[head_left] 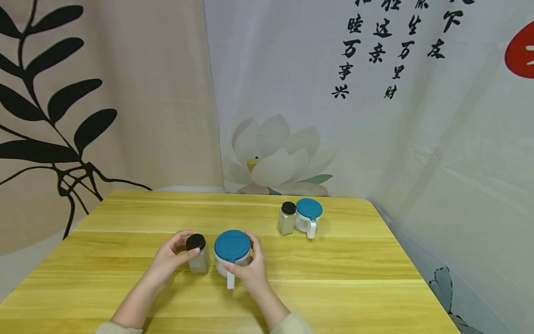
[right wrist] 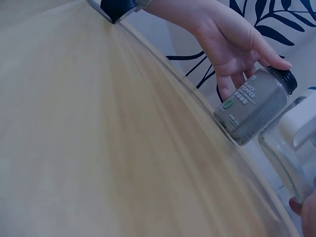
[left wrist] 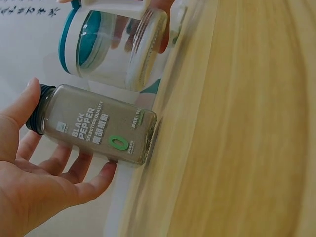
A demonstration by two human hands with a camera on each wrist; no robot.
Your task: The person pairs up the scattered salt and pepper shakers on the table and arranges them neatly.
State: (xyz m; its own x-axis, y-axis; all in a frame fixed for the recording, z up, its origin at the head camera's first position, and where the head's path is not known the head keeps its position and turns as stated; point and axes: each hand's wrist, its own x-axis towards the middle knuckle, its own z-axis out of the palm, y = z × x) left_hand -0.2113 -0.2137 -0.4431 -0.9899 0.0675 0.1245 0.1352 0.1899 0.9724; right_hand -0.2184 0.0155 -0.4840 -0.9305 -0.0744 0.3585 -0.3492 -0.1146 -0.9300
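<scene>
My left hand [head_left: 173, 255] holds a black pepper bottle [left wrist: 98, 126] on the left of the pair. Its thumb lies against the black cap, and the fingers reach around the far side. The bottle stands upright on the table. Just right of it is a clear glass jar [left wrist: 111, 47] with a blue lid [head_left: 232, 245] and a white handle [head_left: 230, 279] toward me. My right hand [head_left: 253, 270] grips this jar from its right side, thumb near the handle. In the right wrist view only a bit of the right hand's fingers [right wrist: 308, 212] shows.
Farther back to the right, a second black-capped bottle [head_left: 287, 219] and another blue-lidded jar [head_left: 309, 214] stand side by side on the wooden table [head_left: 354, 287]. Behind the table's far edge hangs a printed cloth [head_left: 288, 69] with a lotus and writing.
</scene>
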